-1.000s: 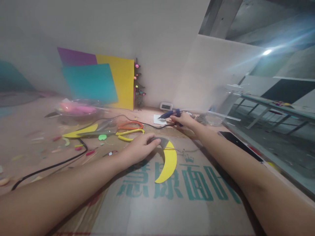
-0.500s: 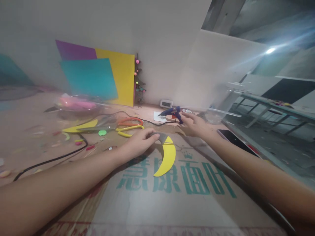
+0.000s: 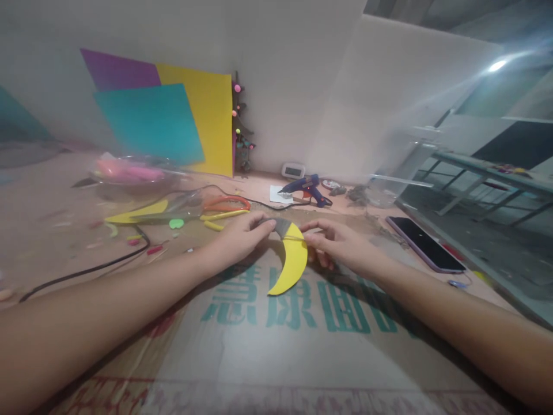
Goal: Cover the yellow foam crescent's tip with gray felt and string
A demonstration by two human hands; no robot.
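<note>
Head view showed the yellow crescent [image 3: 296,262] over the printed sheet [image 3: 259,360] on the surface, its grey-wrapped upper end [image 3: 283,227] pinched between thumb and fingers of the left hand [image 3: 242,237]. Half-curled, the right hand [image 3: 341,242] had its fingertips at the outer edge, by a thin cord [image 3: 294,237]; from where I stood, I couldn't tell whether they gripped anything. The crescent looked light and fairly stiff, probably easy to crease at its bare tip, so the wrapped end seemed the safest hold.
</note>
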